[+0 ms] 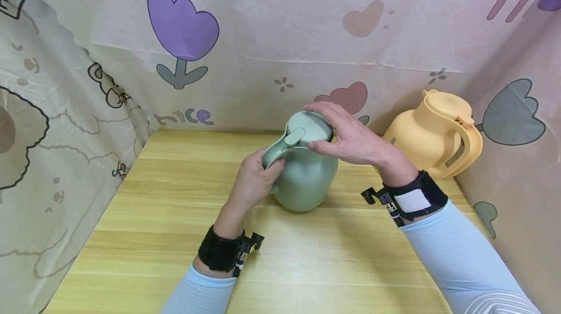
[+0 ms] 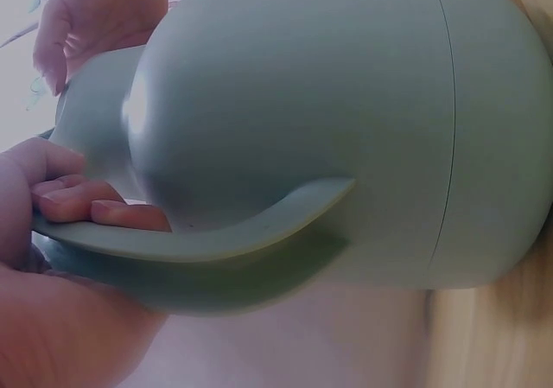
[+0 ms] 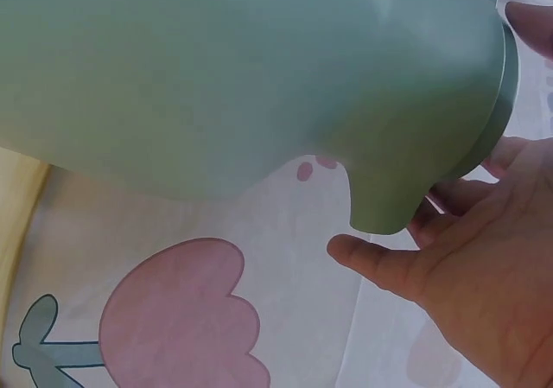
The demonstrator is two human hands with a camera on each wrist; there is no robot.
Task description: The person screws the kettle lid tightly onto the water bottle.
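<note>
A pale green thermos jug (image 1: pixel 307 180) stands on the wooden table, its round lid (image 1: pixel 313 126) down on top. My left hand (image 1: pixel 252 177) grips the upper part of the curved handle (image 2: pixel 233 250), with the fingers passing through the loop in the left wrist view. Over the jug's top, my right hand (image 1: pixel 350 134) holds the lid from the right side, thumb at its near edge and fingers at the far edge. Close to the spout (image 3: pixel 380 198), one finger (image 3: pixel 371 258) of that hand sticks out straight in the right wrist view.
At the back right, a yellow jug (image 1: pixel 420 134) with a lid and handle stands behind my right forearm. The wooden table (image 1: pixel 144 216) meets a printed cloth (image 1: pixel 271 22) at the back and both sides. Both wrists wear black camera straps.
</note>
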